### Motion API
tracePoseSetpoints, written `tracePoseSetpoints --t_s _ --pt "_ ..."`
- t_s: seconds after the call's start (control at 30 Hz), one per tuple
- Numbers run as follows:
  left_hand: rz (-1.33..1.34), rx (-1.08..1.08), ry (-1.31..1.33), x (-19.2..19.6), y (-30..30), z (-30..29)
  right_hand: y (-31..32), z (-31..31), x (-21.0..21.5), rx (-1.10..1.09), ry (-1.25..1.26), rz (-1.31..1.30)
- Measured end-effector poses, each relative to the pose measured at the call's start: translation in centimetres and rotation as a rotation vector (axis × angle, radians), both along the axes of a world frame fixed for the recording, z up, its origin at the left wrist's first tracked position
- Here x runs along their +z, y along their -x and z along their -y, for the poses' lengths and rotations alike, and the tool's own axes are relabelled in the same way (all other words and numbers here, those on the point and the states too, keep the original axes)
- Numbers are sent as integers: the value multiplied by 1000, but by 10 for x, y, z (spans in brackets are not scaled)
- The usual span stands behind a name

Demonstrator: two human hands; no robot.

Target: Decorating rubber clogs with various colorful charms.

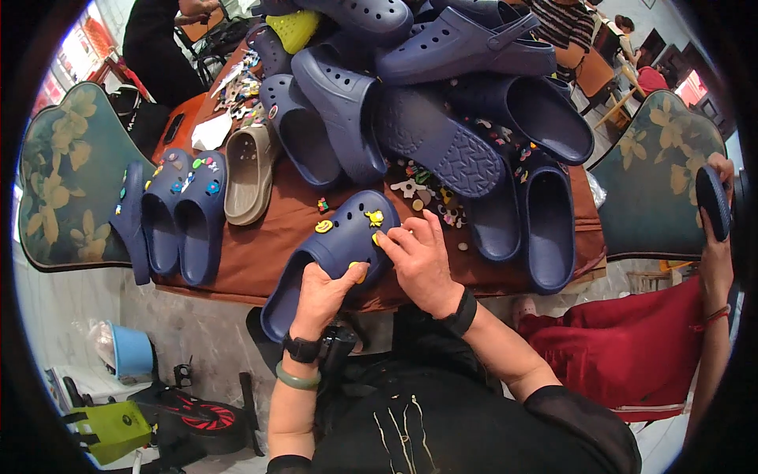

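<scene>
Works to the right of decorated clogs [197, 207] and a beige clog [251, 170]; clasps a navy clog [346, 241] over the near edge of the table [474, 278] in the left hand [320, 299], thumbing a yellow charm [361, 276]; touches a second yellow charm [376, 238] with the right hand [425, 259] half-curled, cannot tell if pinching

Navy clog [339, 246]: mid-frame, under both your hands
Left hand [317, 296]: you're gripping, thumb on yellow charm [358, 272]
Right hand [426, 265]: fingertips at second charm [377, 238], centre-right
</scene>
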State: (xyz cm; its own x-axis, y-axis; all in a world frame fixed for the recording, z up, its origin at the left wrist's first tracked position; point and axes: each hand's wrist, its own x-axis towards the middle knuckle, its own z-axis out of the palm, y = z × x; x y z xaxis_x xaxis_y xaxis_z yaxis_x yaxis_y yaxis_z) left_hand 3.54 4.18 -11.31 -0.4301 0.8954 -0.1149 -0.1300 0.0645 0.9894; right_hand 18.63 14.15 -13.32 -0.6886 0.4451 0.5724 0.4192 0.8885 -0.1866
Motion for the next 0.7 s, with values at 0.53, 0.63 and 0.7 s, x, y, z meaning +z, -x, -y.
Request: tracePoseSetpoints --t_s 0.53,0.63,0.7 --pt "-117 -115 94 -12 10 -3 2 12 19 131 -333 734" --pt "-134 -111 23 -12 11 -2 0 13 19 130 -367 739" --pt "-196 -137 72 -10 12 -2 1 10 19 143 -387 771"
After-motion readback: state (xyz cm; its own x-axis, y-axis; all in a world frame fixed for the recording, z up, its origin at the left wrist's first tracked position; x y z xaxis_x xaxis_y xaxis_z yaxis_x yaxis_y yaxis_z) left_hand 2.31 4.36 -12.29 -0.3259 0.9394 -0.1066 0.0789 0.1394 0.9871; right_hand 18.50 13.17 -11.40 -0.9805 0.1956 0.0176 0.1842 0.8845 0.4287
